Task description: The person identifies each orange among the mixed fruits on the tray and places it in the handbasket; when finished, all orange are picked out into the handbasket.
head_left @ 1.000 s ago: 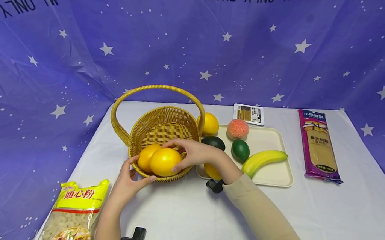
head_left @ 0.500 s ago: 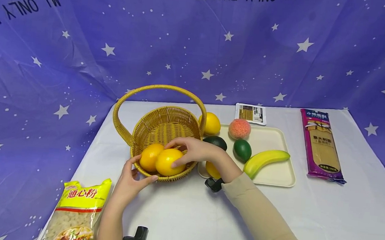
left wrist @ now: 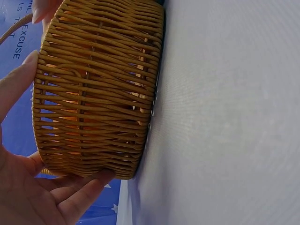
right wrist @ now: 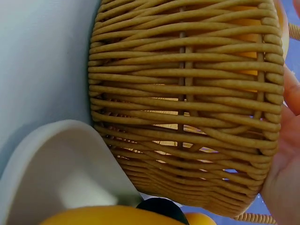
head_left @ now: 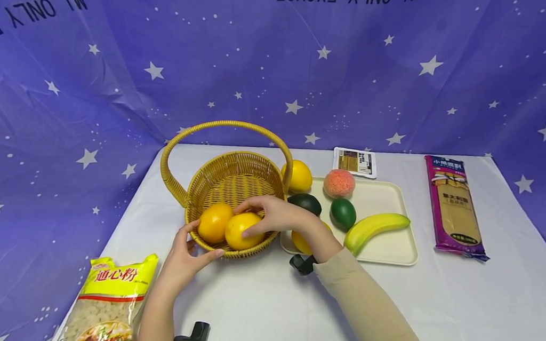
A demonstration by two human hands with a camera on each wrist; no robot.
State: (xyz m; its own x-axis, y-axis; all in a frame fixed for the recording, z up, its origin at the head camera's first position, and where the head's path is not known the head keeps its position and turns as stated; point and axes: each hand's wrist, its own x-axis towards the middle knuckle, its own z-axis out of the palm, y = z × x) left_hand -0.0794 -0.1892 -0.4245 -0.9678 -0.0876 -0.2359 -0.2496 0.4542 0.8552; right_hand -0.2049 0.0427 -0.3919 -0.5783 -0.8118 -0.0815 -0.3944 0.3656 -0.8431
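Note:
A round wicker basket point(head_left: 241, 176) with a tall handle stands on the table. In it, against the near wall, an orange point(head_left: 214, 223) lies beside a smooth yellow-orange fruit point(head_left: 239, 234), perhaps a lemon. My right hand point(head_left: 274, 214) holds that fruit from above and right, thumb on its near side. At the basket's near left edge my left hand point(head_left: 186, 259) grips the basket, thumb on the rim. The left wrist view has its fingers along the woven wall point(left wrist: 98, 93). In the right wrist view the basket point(right wrist: 187, 70) hides most of the fruit.
Right of the basket, a cream tray point(head_left: 393, 196) bears a banana point(head_left: 374, 229), a green fruit point(head_left: 343, 214), a dark fruit point(head_left: 305, 202) and a pink ball-like fruit point(head_left: 339, 184). A macaroni bag point(head_left: 111, 297) lies front left, a spaghetti pack point(head_left: 455, 206) far right.
The yellow-orange fruit has moved right and settled beside the orange instead of partly covering it, my right hand still on it. My left hand keeps its place on the basket.

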